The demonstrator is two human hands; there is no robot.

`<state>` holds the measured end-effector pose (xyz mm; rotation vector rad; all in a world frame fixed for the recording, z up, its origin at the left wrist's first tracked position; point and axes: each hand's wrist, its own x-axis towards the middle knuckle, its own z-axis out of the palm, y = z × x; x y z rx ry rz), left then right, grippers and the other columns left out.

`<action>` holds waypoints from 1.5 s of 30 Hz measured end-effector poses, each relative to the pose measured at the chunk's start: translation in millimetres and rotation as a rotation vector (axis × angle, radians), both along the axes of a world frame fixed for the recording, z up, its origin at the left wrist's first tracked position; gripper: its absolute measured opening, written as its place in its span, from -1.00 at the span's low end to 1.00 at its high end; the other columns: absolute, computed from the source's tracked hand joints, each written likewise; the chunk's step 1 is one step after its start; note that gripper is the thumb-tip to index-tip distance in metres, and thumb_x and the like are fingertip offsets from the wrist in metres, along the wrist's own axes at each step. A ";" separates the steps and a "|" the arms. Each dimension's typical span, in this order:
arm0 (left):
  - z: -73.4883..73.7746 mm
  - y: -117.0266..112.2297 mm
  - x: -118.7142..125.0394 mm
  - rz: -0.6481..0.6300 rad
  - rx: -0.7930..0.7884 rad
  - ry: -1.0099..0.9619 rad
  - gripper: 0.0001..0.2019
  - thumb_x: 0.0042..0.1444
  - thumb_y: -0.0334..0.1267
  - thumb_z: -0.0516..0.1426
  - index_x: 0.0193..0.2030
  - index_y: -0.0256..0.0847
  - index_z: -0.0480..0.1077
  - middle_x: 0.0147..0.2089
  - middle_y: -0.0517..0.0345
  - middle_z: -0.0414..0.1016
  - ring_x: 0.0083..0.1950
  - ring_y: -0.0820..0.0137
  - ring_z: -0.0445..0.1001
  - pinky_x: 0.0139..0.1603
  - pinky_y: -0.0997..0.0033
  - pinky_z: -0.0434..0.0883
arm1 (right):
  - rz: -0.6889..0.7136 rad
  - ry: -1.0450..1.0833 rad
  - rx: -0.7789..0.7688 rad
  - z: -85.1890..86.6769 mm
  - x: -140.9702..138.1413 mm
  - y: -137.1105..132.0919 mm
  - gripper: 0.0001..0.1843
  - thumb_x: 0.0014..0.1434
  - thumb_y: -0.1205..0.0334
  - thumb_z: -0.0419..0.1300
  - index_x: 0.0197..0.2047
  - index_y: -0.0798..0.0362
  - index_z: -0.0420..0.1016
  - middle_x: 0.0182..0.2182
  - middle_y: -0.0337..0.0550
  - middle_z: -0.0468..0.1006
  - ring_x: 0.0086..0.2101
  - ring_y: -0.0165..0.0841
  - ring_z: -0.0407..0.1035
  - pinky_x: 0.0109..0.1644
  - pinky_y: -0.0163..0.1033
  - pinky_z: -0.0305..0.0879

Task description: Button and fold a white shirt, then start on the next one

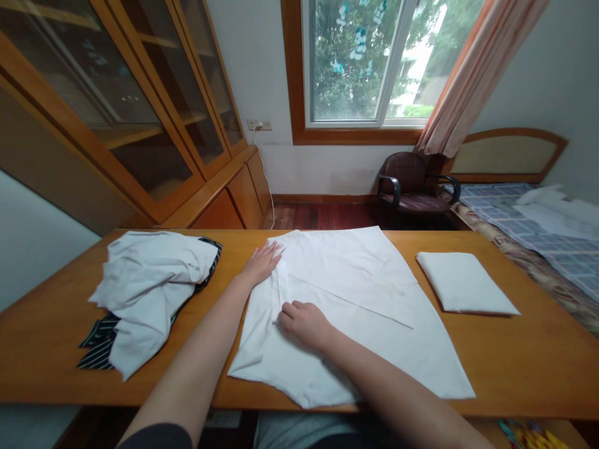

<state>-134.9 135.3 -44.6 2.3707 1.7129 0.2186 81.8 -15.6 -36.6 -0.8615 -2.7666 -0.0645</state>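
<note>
A white garment lies spread flat on the wooden table, with a fold crease running across it. My left hand rests flat, fingers stretched out, on the garment's far left edge. My right hand is curled, its fingers pinching the cloth near the left side of the garment.
A crumpled pile of white and black-striped clothes sits at the table's left. A folded white cloth lies at the right. Beyond stand a dark armchair, a bed, a glass-fronted wooden cabinet and a window.
</note>
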 end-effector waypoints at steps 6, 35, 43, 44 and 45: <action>2.8 6.1 4.9 0.070 -0.061 -0.007 -0.41 0.40 0.06 -0.40 0.46 0.08 0.03 0.55 0.27 -0.13 0.57 0.18 -0.28 0.46 -0.24 -0.14 | 0.037 0.038 0.098 3.2 2.4 -3.5 -0.90 0.36 0.30 0.07 -0.23 0.04 0.36 -0.29 -0.15 0.44 -0.35 -0.32 0.27 -0.42 -0.22 0.12; 2.3 58.1 15.6 0.301 0.199 0.039 -0.80 0.28 -0.16 0.07 -0.13 -0.15 0.48 0.13 -0.12 0.34 0.17 0.00 0.25 0.08 0.01 0.42 | 0.009 0.187 -0.023 -15.0 4.8 -11.9 -0.89 0.27 0.36 0.09 -0.29 0.04 0.39 -0.30 -0.13 0.45 -0.34 -0.32 0.26 -0.28 -0.20 0.16; 13.7 26.8 22.0 0.250 0.370 -0.122 -0.69 0.30 -0.25 -0.01 0.07 -0.17 0.45 0.29 -0.06 0.29 0.31 0.10 0.23 0.36 0.06 0.25 | 0.017 0.278 -0.108 -4.1 9.2 -10.9 -0.95 0.19 0.27 0.15 -0.26 0.03 0.42 -0.31 -0.10 0.43 -0.21 -0.21 0.23 -0.13 -0.10 0.19; 13.4 18.0 22.9 0.204 0.372 -0.145 -0.67 0.32 -0.24 -0.05 0.09 -0.17 0.45 0.30 -0.05 0.29 0.32 0.12 0.24 0.39 0.07 0.21 | 0.010 0.309 -0.119 -2.9 9.3 -10.3 -0.94 0.20 0.27 0.14 -0.26 0.03 0.43 -0.31 -0.09 0.43 -0.19 -0.20 0.22 -0.09 -0.09 0.20; 12.3 8.6 23.8 0.147 0.363 -0.157 -0.64 0.34 -0.22 -0.07 0.12 -0.17 0.44 0.31 -0.03 0.30 0.34 0.15 0.24 0.42 0.08 0.18 | -0.005 0.340 -0.129 -2.1 9.3 -9.6 -0.92 0.21 0.28 0.12 -0.25 0.04 0.44 -0.30 -0.08 0.43 -0.18 -0.19 0.22 -0.07 -0.08 0.21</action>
